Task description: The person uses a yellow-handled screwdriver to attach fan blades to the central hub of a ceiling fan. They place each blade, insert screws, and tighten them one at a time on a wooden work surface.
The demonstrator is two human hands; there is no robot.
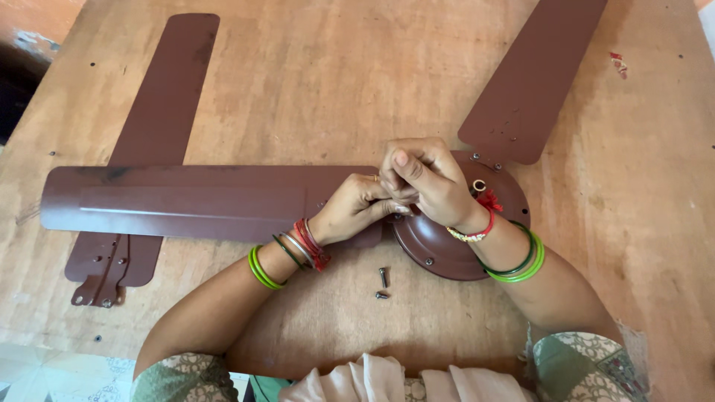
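A brown ceiling fan motor hub (439,249) lies on a wooden table (335,82). One brown blade (186,201) reaches left from the hub, and a second blade (532,74) runs up to the right. My left hand (354,208) rests on the inner end of the left blade where it meets the hub. My right hand (421,175) is just above it, fingers pinched together at that joint. What the fingers pinch is hidden. Two loose screws (382,283) lie on the table below the hub.
A third, loose blade (153,126) with a metal bracket (100,286) lies under the left blade, pointing up and away. A few small screws and a red scrap (618,63) are scattered on the table. Tiled floor shows at the bottom left.
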